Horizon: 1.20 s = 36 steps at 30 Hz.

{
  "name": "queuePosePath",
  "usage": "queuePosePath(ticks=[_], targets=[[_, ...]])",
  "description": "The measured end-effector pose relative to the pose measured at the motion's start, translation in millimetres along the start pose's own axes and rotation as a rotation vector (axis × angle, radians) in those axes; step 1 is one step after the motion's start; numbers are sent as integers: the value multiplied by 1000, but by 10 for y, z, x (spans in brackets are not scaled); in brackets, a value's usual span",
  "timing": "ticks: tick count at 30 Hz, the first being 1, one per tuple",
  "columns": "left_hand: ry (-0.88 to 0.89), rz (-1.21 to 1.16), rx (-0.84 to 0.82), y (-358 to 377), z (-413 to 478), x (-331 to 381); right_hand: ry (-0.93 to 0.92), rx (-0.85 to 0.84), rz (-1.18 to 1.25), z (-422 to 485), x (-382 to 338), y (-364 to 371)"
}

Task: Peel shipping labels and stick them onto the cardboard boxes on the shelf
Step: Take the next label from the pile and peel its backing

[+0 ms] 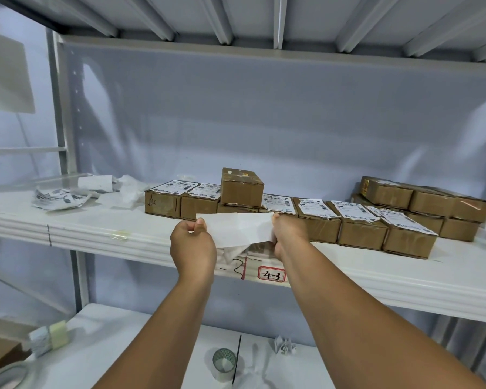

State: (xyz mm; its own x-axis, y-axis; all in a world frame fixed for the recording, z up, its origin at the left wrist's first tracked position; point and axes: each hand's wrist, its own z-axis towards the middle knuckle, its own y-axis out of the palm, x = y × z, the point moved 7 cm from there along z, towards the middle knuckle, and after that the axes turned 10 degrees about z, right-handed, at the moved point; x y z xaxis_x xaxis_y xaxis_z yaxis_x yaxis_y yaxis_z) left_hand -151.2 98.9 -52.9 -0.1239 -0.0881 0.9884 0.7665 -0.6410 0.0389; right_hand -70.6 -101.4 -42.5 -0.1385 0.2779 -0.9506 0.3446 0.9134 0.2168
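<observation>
My left hand (192, 242) pinches the left end of the shipping label (236, 227), whose long axis runs across to my right hand (288, 234) pinching the other end, and the stacked cardboard box (242, 189), no label showing, sits just beyond, midway between both hands.

Box labels (348, 209) unreadable; tape roll (4, 376) edge-cropped.

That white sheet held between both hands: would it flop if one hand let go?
Probably floppy: the white sheet creases between the left hand and right hand. Likely very light, since pinches at its ends carry it. It looks thin, so may tear easily.
</observation>
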Motion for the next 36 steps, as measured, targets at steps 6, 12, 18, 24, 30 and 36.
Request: queuePosePath(ticks=[6,12,18,24,30,36], targets=[[8,15,3,-76,44,-2,-30,56,94,65,-33,-55],[86,54,287,-1024,517,56,-157,211,168,382,-355,-865],[245,50,-10,-408,373,419,-158,82,209,339,-315,-782],[148,-80,-263,-47,296,274,-186,-101,295,120,-348,-731],[176,-100,-176,-82,328,126,-156,-243,334,-60,-336,-437],[200,84,-50,-144,387,175,-37,-353,484,-229,-289,4]])
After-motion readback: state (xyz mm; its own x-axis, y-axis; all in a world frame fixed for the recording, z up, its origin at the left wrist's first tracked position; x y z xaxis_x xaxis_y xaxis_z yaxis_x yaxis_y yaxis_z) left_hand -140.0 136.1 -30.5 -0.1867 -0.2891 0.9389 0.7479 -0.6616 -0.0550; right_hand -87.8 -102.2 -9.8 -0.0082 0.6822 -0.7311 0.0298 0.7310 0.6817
